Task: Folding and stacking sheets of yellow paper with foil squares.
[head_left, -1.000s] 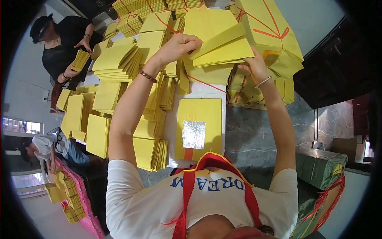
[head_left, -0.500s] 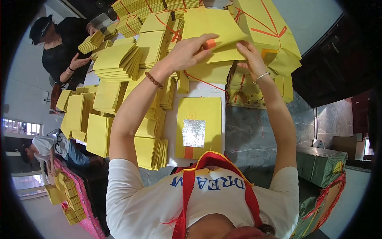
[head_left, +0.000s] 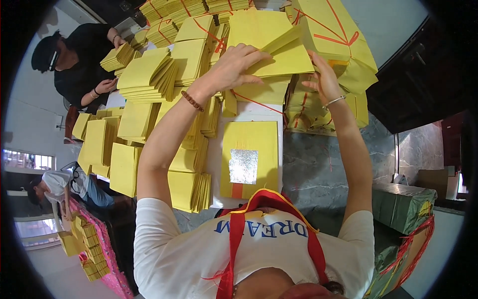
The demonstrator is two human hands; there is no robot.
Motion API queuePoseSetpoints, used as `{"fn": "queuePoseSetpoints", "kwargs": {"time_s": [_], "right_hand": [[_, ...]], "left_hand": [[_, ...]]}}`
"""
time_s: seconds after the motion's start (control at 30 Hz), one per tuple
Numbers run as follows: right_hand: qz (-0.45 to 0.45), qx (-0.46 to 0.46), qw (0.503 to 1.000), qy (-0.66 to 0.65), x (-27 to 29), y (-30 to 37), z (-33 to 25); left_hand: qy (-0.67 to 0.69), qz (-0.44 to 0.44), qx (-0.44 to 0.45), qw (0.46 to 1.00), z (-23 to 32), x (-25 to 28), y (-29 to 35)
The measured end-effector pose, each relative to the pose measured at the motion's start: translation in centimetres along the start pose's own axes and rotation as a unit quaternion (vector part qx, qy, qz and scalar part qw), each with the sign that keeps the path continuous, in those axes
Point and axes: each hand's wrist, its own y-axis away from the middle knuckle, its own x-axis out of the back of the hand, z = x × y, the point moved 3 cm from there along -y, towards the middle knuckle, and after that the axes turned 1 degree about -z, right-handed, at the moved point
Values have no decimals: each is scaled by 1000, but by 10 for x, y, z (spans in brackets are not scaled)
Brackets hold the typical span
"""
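Note:
A yellow paper sheet (head_left: 288,61) lies bent over the top of a yellow stack (head_left: 259,26), its folded edge rising toward the upper right. My left hand (head_left: 238,66) grips the sheet's left side, fingers curled on top and thumb at the lower edge. At the sheet's right corner is my right hand (head_left: 324,79), fingers apart, fingertips touching or very near the edge; which of the two I cannot tell. Below both hands a yellow packet (head_left: 266,137) with a shiny silver patch (head_left: 243,167) and an orange strip rests flat on the white table (head_left: 215,149).
Stacks of folded yellow paper (head_left: 147,74) crowd the left. Bundles tied with red string (head_left: 338,40) stand at the upper right. A co-worker in black (head_left: 82,55) handles folded paper at the upper left; another person (head_left: 67,187) sits lower left. Green wrapped bales (head_left: 401,207) stand at the right.
The sheet's flap has turned downward over the orange patch, which is now hidden. My left hand slid slightly down; my right hand moved right, its fingers spreading. The co-worker in black lowered the papers.

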Motion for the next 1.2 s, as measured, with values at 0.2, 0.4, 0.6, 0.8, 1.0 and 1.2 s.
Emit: {"fn": "queuePoseSetpoints", "kwargs": {"time_s": [0.2,0.4,0.6,0.8,1.0,1.2], "right_hand": [[-9,9,1000,-15,-4,3,-4],[-19,6,1000,-23,-4,3,-3],[-22,10,999,-26,-3,1,-2],[-23,3,999,-40,1,-3,4],[-14,6,997,-73,0,-1,4],[-41,60,992,-102,-4,-10,9]], "left_hand": [[61,-19,25,998,-4,3,-1],[66,-31,39,997,-4,6,0],[7,-20,19,1000,1,5,-1],[41,-29,28,998,-3,5,-2],[88,-33,38,995,0,11,-3],[120,52,150,980,-5,10,-2]]}}
